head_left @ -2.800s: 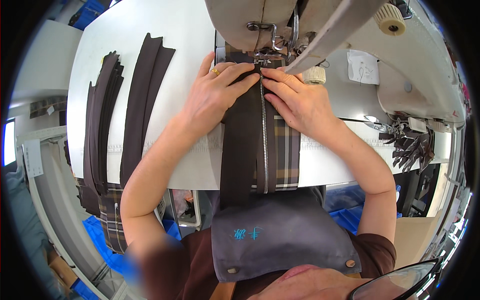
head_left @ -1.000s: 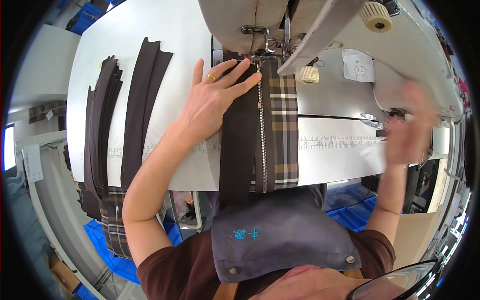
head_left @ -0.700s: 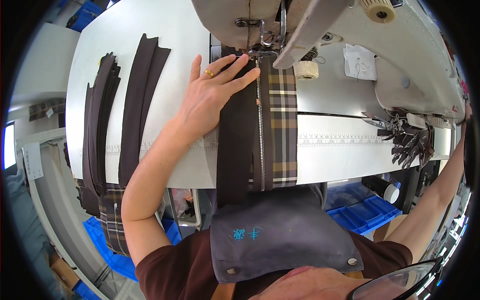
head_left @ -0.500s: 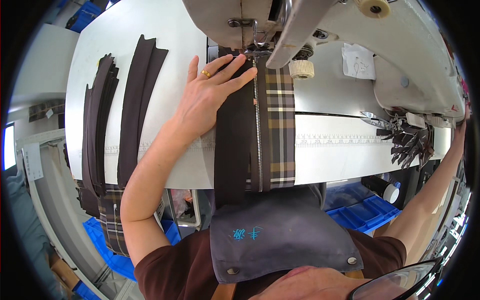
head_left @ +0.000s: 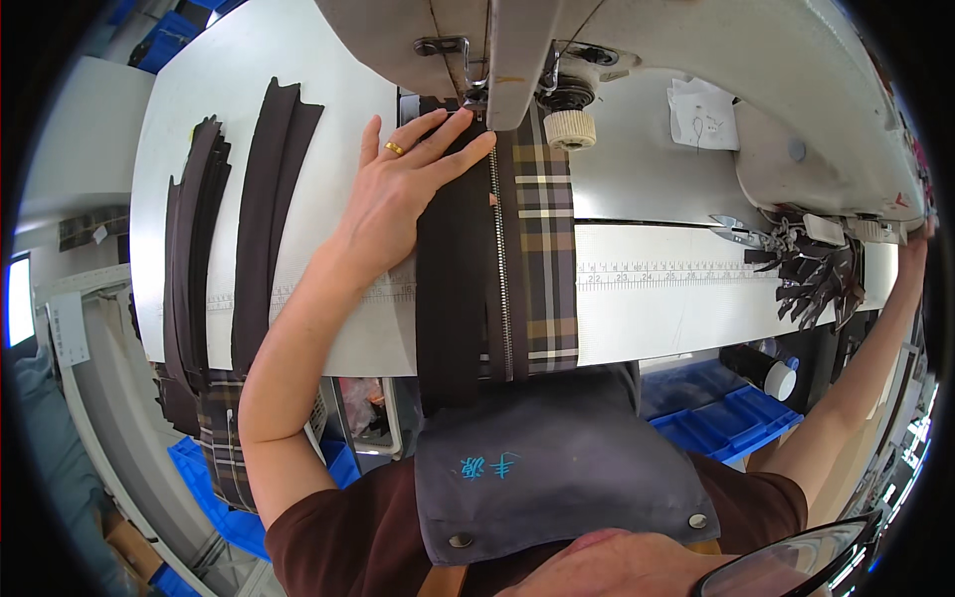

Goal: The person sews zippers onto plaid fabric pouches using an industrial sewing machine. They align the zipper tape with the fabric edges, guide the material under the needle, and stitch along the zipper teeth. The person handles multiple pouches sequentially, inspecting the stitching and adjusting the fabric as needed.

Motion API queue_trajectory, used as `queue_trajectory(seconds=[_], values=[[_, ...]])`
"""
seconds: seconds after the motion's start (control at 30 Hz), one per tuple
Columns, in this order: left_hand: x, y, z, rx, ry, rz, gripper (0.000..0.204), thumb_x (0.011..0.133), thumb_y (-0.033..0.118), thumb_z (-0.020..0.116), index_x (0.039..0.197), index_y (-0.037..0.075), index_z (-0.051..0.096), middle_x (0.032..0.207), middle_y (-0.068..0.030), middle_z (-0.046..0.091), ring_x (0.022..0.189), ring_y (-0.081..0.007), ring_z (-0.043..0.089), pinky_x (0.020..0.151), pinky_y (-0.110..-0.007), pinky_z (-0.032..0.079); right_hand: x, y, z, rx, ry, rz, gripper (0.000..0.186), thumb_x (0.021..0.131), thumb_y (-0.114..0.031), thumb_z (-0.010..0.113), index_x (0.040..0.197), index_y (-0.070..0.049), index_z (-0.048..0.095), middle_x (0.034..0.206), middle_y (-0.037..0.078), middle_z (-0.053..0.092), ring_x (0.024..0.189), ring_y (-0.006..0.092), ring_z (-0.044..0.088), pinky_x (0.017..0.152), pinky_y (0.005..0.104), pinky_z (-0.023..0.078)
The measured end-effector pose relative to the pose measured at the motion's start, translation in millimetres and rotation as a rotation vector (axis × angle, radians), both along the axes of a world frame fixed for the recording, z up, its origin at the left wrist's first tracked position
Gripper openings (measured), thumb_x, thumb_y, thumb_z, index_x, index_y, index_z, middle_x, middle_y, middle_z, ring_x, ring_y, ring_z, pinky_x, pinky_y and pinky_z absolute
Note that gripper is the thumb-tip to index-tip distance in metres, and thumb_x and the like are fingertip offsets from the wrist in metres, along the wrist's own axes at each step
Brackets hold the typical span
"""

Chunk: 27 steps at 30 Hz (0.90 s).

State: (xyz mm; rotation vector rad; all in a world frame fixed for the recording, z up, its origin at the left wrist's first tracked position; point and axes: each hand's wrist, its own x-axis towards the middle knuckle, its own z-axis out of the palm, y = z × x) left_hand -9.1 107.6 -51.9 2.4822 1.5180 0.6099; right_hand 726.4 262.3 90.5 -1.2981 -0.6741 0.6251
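Zipper (head_left: 502, 259), long, silvery, nearly straight

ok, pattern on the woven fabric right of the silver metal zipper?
Plaid woven fabric: dark grey and brown with pale stripes. Best in the head view.

Wearing a dark brown top (head_left: 328, 532), short in the sleeves (head_left: 761, 497) and ending above the elbows (head_left: 261, 423). Layering a smooth dark grey apron bib (head_left: 577, 483) over it. Displaying turquoise lettering (head_left: 487, 466) across the bib. Showing two round metal studs (head_left: 697, 520) at its corners, near tan-brown straps (head_left: 445, 580). Sporting a plain gold-coloured ring (head_left: 394, 148) among the left fingers (head_left: 463, 157). Wearing black-framed glasses (head_left: 786, 569) with clear lenses.
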Motion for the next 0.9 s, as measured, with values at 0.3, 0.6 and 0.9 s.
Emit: queue_trajectory(seconds=[0.3,0.6,0.9], values=[[1,0,0,-0.009,0.004,0.009,0.075,0.071,-0.015,0.041,0.134,0.024,0.053,0.140,-0.0062,0.049,0.131,-0.0290,0.041,0.110,-0.060,0.015,-29,-16,-28,0.180,-0.006,-0.035,0.046,0.094,-0.027,0.056,0.129,0.002,0.048,0.134,0.016,0.050,0.125,0.0311,0.047,0.105,0.0495,0.038],[0,1,-1,0.005,0.002,0.005,0.075,0.071,-0.015,0.041,0.134,0.024,0.053,0.140,-0.0061,0.049,0.131,-0.0291,0.042,0.109,-0.061,0.015,-75,-44,-36,0.256,0.028,-0.155,0.038,0.093,-0.019,0.056,0.124,0.003,0.052,0.129,0.020,0.052,0.120,0.0310,0.049,0.104,0.0458,0.037],[0,0,-1,0.023,0.027,0.004,0.076,0.070,-0.016,0.042,0.133,0.024,0.053,0.141,-0.0051,0.048,0.131,-0.0279,0.042,0.109,-0.062,0.016,-435,-114,-108,0.442,-1.341,0.894,0.028,0.074,-0.003,0.071,0.101,-0.004,0.066,0.093,0.010,0.065,0.086,0.0271,0.062,0.073,0.0344,0.050]])
